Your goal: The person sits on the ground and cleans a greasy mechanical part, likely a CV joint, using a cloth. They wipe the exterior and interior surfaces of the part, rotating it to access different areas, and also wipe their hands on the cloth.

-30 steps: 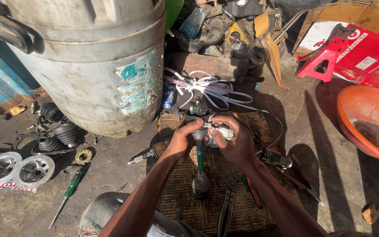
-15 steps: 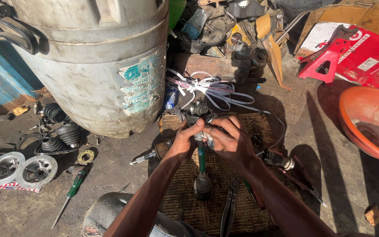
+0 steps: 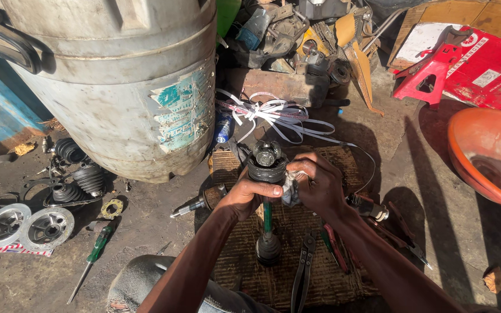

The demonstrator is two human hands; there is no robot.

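Drive axle shaft [image 3: 267, 214], upright on woven mat [image 3: 343, 272]: left hand [image 3: 244, 196] wrapped around its upper joint [image 3: 267, 159]; right hand [image 3: 319, 186] beside, fingers pinching grey rag [image 3: 290, 191] against it.

One head camera looks steeply down, close over the workshop floor [image 3: 146, 232]

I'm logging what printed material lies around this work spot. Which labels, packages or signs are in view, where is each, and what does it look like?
Torn paper label: stuck on the side of the big grey drum, teal and white, peeling.
Red sign board: flat on the ground at top right, red with white patches.
Red-and-white striped wrapper: under the two metal discs at far left.
Small blue can: beside the drum's base, printed wrap.
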